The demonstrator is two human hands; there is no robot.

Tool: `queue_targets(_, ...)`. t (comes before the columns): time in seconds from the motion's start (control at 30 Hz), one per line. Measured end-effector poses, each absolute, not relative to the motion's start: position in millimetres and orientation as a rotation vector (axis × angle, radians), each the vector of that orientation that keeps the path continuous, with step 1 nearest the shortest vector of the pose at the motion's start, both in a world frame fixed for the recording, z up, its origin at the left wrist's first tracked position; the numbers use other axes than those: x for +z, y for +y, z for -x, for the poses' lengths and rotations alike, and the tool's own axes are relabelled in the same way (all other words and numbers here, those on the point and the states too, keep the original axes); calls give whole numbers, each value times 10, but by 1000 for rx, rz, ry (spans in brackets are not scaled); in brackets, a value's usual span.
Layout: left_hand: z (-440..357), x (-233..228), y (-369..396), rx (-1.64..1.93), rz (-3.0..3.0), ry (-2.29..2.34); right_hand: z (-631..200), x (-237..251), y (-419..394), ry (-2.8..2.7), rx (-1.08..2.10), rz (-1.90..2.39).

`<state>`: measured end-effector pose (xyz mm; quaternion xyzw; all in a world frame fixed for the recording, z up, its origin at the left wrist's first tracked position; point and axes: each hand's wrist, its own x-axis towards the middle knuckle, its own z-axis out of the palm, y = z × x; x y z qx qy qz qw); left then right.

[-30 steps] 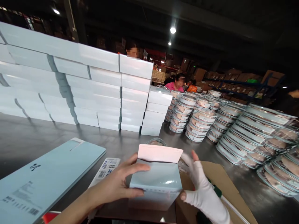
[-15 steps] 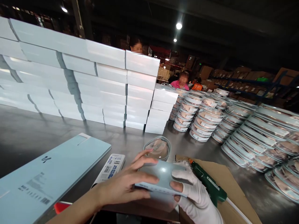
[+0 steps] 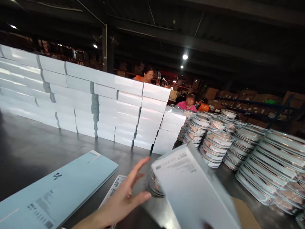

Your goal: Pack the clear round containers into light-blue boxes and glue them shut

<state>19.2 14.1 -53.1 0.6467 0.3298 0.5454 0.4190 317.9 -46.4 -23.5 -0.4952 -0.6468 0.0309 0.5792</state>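
A pale white box with small print along one end is raised and tilted in front of me, blurred by motion. My right hand is almost wholly hidden by it; a dark smudge at the bottom edge looks like a fingertip on the box, which seems held from there. Left of the box, my bare left hand is open, fingers spread, apart from the box and holding nothing. Behind the box, partly covered, sits a round clear-lidded container. Beneath my left forearm lies a printed white packet, partly hidden.
A flat light-blue carton lies at left on the metal table. White boxes form a wall behind. Stacked round containers fill the right. Cardboard shows at lower right. Co-workers are beyond the stacks.
The box has been lifted and turned up on end, toward the right. My left hand has come off it. The view has tilted upward, and the glue gun is out of sight.
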Motion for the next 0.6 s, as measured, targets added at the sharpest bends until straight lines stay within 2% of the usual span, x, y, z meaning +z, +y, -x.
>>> queue_targets(0.13,681,-502,231,1665,-2105,1312,-3204,628,116,-1330,-158,1296)
queue_targets(0.17,933,-530,264,1703,-2134,1482,-3172,875,344,-1398,-346,1385)
queue_targets(0.2,1176,-573,300,1709,-2143,1655,-3118,1111,596,-1503,-577,1445)
queue_targets(0.3,1767,-758,414,1655,-2078,2187,-2851,1639,1375,-1643,-721,1459)
queue_targets(0.43,2111,-989,497,1382,-1924,2707,-2451,1820,2087,-1794,-714,1481)
queue_targets(0.6,2153,-1136,439,1126,-2000,2700,-2437,1674,1956,-1930,-627,1391)
